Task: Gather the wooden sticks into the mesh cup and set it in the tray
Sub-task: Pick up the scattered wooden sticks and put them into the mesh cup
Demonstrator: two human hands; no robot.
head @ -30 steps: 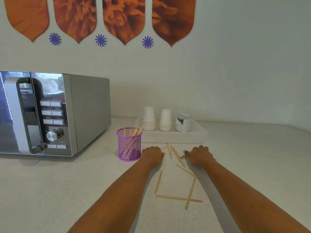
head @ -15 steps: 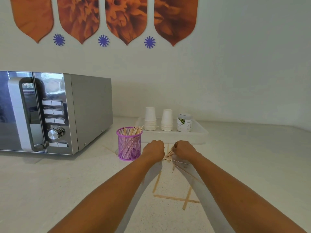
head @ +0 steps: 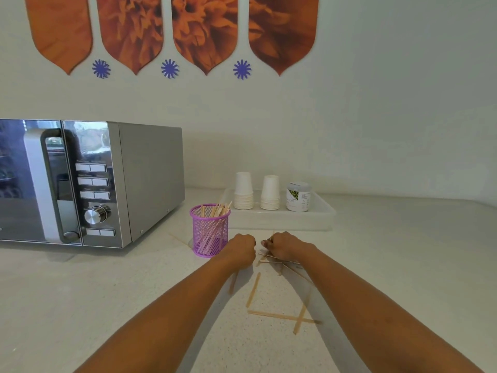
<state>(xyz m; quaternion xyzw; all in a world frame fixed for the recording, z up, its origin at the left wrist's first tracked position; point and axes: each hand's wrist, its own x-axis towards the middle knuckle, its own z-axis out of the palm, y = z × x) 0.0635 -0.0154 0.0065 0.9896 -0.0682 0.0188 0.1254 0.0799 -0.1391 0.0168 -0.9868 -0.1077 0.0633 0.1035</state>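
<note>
Hands meet just in front of the tray [head: 279, 224]: the left hand [head: 240, 251] is curled into a loose fist beside the purple mesh cup [head: 210, 229], what it holds hidden, while the right hand [head: 286, 244] has its fingers pinched narrow on a few wooden sticks [head: 269, 258] bunched beneath it. The cup, already part full of sticks, stands on the counter [head: 80, 292] at ten o'clock from the left hand and touching the tray's near left corner. More loose sticks [head: 279, 316] lie crossed at six o'clock from the hands, between the forearms.

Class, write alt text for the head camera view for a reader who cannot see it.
Two hands, left hand and right hand, gather wooden sticks on a white counter beside a purple mesh cup. Behind sit a tray and a microwave.
</note>
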